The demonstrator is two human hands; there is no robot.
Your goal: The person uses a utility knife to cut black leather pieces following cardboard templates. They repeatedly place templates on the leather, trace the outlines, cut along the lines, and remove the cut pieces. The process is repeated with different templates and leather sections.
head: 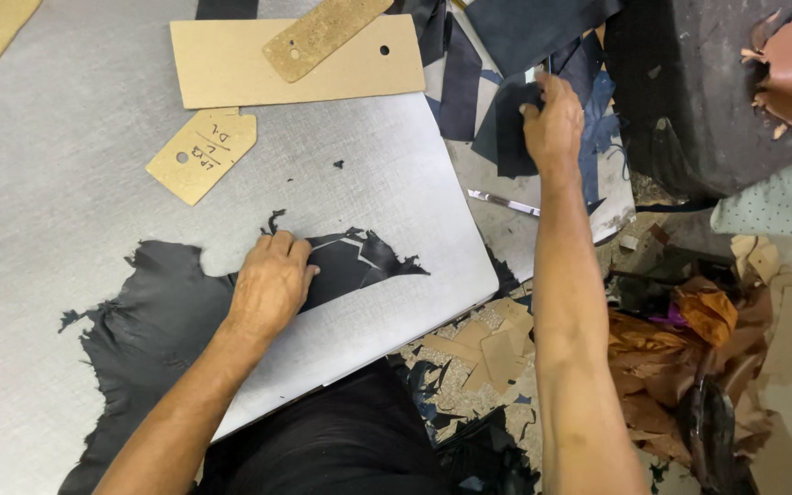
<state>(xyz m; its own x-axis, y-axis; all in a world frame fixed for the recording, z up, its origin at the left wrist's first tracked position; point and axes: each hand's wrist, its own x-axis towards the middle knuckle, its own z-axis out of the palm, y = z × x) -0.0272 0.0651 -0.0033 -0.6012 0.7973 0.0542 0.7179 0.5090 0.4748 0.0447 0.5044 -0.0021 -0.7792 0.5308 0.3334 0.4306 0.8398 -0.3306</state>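
Right now your left hand (pixel 270 280) lies palm down on the black leather hide (pixel 153 330), fingers curled loosely and pressing its ragged upper edge flat against the grey cutting board (pixel 66 165); it grips nothing, only holds the hide in place. That hide spreads from the lower left of the board up under your hand, and its cut, jagged tip pokes out just to the right of your fingers. Your right hand (pixel 552 124) is stretched well away, off the board's far right corner, with fingers closed around a dark navy leather piece (pixel 511 137) in the heap of dark offcuts (pixel 543 37) there. Near the top of the board lie a rectangular cardboard pattern (pixel 231 64), a cork-coloured strip (pixel 323 37) overlapping it, and a small tag-shaped template (pixel 202 154) just below. Brown leather scraps (pixel 680 348) are piled beside your right forearm.
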